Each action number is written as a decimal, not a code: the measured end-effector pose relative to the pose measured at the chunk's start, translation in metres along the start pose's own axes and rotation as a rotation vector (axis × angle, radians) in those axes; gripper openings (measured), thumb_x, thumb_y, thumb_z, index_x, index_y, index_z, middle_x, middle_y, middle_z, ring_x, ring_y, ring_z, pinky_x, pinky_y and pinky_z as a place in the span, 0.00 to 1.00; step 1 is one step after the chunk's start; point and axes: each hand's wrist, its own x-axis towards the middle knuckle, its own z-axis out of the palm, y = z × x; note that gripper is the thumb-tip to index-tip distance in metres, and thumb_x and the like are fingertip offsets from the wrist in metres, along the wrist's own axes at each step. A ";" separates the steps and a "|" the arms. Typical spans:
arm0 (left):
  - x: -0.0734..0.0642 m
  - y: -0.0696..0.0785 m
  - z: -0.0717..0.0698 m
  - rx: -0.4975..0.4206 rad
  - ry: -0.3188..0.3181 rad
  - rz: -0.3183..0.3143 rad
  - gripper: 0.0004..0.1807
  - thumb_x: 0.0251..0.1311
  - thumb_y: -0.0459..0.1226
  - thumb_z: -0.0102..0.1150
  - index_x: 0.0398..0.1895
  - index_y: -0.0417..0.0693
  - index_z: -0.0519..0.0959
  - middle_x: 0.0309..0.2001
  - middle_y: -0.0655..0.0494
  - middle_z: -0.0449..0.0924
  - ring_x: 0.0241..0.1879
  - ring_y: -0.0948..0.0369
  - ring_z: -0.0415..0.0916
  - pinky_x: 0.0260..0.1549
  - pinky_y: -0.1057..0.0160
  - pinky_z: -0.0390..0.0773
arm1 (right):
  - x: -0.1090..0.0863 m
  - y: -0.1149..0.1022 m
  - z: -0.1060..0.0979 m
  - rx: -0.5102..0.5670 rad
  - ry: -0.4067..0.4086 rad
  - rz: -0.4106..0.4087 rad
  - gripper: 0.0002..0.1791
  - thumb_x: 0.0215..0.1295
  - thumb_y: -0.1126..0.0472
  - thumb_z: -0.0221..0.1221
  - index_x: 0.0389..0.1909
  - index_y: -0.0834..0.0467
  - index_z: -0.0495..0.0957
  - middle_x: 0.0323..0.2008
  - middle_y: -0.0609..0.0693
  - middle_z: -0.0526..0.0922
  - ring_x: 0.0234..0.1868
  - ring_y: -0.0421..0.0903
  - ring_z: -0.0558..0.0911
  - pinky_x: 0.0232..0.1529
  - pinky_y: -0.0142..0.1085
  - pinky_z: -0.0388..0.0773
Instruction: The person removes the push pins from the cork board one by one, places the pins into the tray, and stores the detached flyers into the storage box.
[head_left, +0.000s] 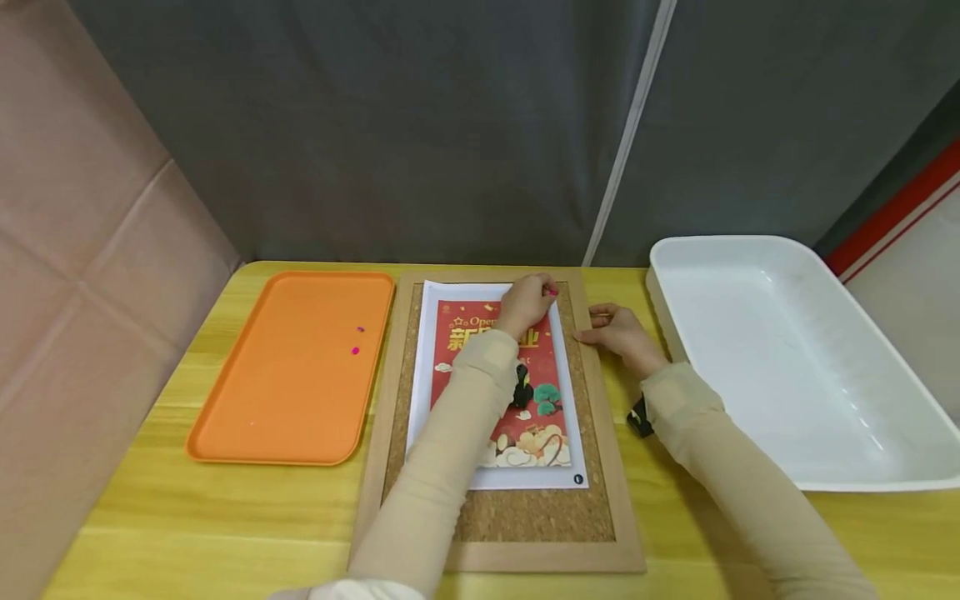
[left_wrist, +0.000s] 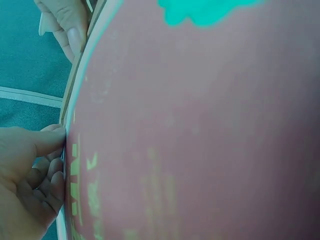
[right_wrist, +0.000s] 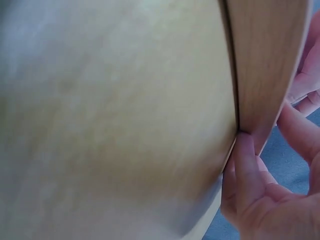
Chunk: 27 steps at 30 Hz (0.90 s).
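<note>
A corkboard with a wooden frame lies on the table, and a red poster with a white border is laid over its cork. My left hand pinches a small pink pushpin at the poster's top right corner; in the left wrist view the fingers of that hand hide the pin. At the board's right side my right hand grips the frame edge. The right wrist view shows its thumb and fingers on either side of the wooden frame.
Left of the board is an orange tray with two small pink pieces on it. A deep white plastic tub stands to the right. Behind the yellow wood-grain table hangs a dark grey curtain.
</note>
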 end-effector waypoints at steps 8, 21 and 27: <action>-0.005 -0.001 -0.007 -0.099 -0.022 -0.005 0.13 0.68 0.40 0.52 0.51 0.50 0.80 0.43 0.54 0.82 0.33 0.63 0.71 0.34 0.69 0.69 | -0.004 0.000 0.002 0.025 -0.041 -0.047 0.37 0.63 0.68 0.58 0.69 0.72 0.52 0.64 0.70 0.65 0.54 0.51 0.73 0.40 0.20 0.72; -0.030 -0.006 -0.067 -0.209 -0.010 0.091 0.16 0.68 0.41 0.53 0.54 0.45 0.79 0.49 0.50 0.81 0.47 0.57 0.78 0.47 0.62 0.78 | 0.000 -0.001 0.002 0.022 0.013 -0.055 0.37 0.62 0.69 0.58 0.69 0.72 0.53 0.63 0.71 0.66 0.56 0.54 0.72 0.41 0.21 0.72; -0.054 -0.021 -0.092 -0.216 0.024 0.105 0.15 0.67 0.40 0.54 0.53 0.44 0.79 0.49 0.50 0.81 0.47 0.56 0.77 0.47 0.59 0.78 | 0.001 -0.002 -0.001 0.018 0.014 -0.047 0.38 0.62 0.69 0.58 0.69 0.72 0.53 0.64 0.71 0.65 0.56 0.55 0.72 0.43 0.24 0.74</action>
